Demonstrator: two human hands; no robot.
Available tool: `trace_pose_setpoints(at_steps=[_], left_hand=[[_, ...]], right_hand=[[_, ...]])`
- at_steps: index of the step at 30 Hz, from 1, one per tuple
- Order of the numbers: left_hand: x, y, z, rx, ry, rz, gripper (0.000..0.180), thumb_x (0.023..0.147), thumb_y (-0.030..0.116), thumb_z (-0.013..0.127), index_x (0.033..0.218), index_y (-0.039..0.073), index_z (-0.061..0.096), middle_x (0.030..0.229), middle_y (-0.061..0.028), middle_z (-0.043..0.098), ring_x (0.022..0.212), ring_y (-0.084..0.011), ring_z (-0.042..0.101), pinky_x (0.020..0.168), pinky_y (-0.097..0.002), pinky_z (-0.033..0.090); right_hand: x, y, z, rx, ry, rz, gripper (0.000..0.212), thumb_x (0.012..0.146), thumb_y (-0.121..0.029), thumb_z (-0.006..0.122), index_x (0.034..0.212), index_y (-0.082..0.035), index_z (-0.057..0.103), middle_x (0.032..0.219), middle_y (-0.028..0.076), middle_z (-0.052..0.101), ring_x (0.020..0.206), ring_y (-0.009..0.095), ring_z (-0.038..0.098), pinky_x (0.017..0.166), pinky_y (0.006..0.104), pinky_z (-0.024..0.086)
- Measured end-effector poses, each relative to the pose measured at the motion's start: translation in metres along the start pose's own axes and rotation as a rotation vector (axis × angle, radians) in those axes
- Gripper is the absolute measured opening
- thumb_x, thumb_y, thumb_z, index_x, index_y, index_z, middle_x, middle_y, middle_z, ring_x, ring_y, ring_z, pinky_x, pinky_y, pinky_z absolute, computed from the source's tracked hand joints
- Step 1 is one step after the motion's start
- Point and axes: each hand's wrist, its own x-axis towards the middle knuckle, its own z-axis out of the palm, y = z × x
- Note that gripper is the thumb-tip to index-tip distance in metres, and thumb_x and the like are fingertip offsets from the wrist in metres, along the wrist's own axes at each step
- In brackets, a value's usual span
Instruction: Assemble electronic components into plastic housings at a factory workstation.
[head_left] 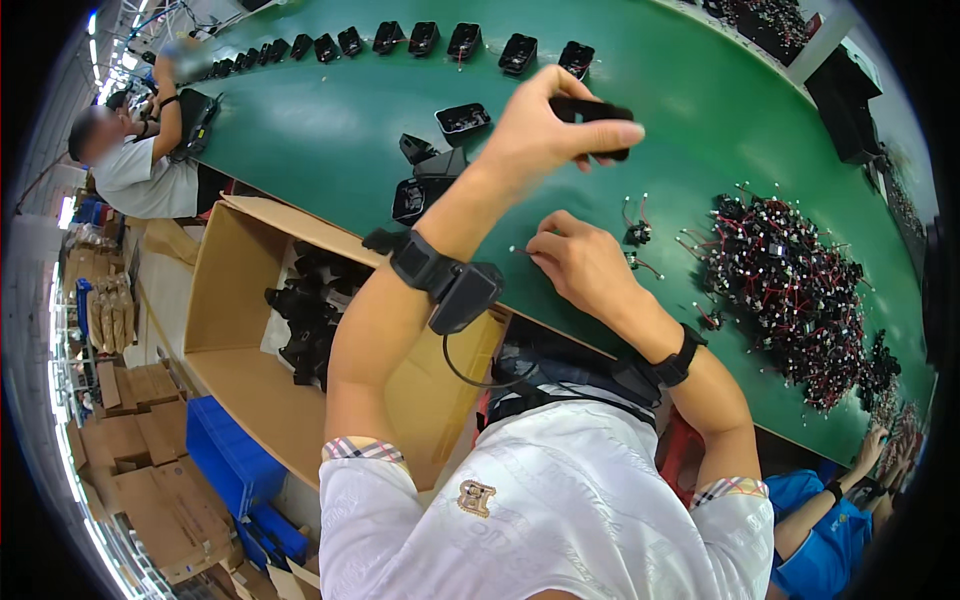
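Observation:
My left hand (535,130) is raised over the green table, its fingers and thumb closed round a black plastic housing (605,125). Lower and nearer to me, my right hand (580,262) pinches a small wired part; only its thin wire with a white connector (514,249) sticks out past the fingertips, the rest is hidden. Just right of that hand lie a few loose wired parts (638,232). An open black housing (463,120) and other black housing pieces (412,200) rest beside my left forearm.
A large heap of red-and-black wired parts (785,290) covers the table's right side. Black housings (465,42) stand in a row along the far side. An open cardboard box (230,300) with black pieces is at my left. Co-workers (140,165) sit at far left and lower right.

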Motion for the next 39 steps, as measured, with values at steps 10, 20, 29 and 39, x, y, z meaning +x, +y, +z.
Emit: trace_pose_setpoints(at_steps=[10, 20, 29, 39], left_hand=[[-0.031, -0.041, -0.015, -0.222, -0.095, -0.244, 0.023, 0.085, 0.008, 0.063, 0.082, 0.009, 0.041, 0.11, -0.0175, 0.061, 0.085, -0.0204, 0.065, 0.058, -0.0278, 0.051], [-0.038, -0.051, 0.012, -0.488, -0.293, -0.428, 0.02, 0.086, 0.011, 0.063, 0.08, 0.011, 0.044, 0.087, 0.0015, 0.053, 0.077, -0.0052, 0.051, 0.066, -0.0212, 0.044], [-0.041, -0.036, 0.021, -0.55, -0.22, -0.43, 0.047, 0.083, 0.004, 0.063, 0.126, 0.004, 0.043, 0.113, -0.0078, 0.052, 0.096, -0.0127, 0.056, 0.079, -0.026, 0.048], [-0.049, -0.046, 0.031, -0.625, -0.205, -0.392, 0.045, 0.083, 0.007, 0.067, 0.122, 0.002, 0.045, 0.108, -0.007, 0.051, 0.095, -0.0119, 0.055, 0.078, -0.0255, 0.048]], right_hand=[[-0.034, 0.034, -0.066, 0.757, 0.318, 0.32, 0.006, 0.083, 0.002, 0.064, 0.089, 0.004, 0.063, 0.094, 0.01, 0.065, 0.086, 0.014, 0.063, 0.075, 0.0261, 0.053], [-0.036, 0.022, -0.063, 0.116, 0.554, 0.067, 0.019, 0.069, 0.004, 0.074, 0.085, -0.003, 0.065, 0.086, 0.007, 0.067, 0.076, 0.024, 0.064, 0.067, 0.0312, 0.052], [-0.037, 0.014, -0.062, 0.158, 0.583, -0.002, 0.02, 0.067, 0.004, 0.075, 0.082, -0.004, 0.065, 0.084, 0.007, 0.067, 0.076, 0.022, 0.064, 0.065, 0.0309, 0.051], [-0.043, 0.005, -0.051, 0.305, 0.632, 0.092, 0.017, 0.07, 0.006, 0.071, 0.082, -0.003, 0.064, 0.087, 0.007, 0.069, 0.074, 0.023, 0.063, 0.067, 0.032, 0.049]])
